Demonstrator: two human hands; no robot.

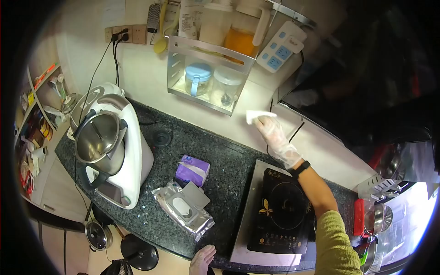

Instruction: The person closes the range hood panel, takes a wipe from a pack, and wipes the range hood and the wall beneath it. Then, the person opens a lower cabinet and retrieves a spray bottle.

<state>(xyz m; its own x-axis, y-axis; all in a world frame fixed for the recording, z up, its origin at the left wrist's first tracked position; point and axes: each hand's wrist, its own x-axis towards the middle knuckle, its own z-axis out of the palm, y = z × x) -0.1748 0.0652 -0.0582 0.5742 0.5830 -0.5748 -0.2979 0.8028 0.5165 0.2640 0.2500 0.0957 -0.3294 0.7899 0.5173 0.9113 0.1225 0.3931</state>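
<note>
My right hand [276, 141], in a clear plastic glove, presses a white wipe [259, 115] against the wall below the metal shelf. Its fingers are closed on the wipe. Down at the counter's front edge is my left hand [202, 260], also gloved. Its fingers are stretched out and nothing shows in them. Above that hand lies a silver pack of wipes [183, 208] with its lid flipped up. A purple tissue pack [192, 170] sits just behind it. Below my right forearm is a black induction cooker [280, 206].
A white food processor [139, 151] with a steel bowl stands on the left of the dark counter [224, 160]. The wall shelf [211, 103] holds jars and pitchers. A power strip [281, 46] hangs beside it. A dark range hood [362, 91] overhangs the right side.
</note>
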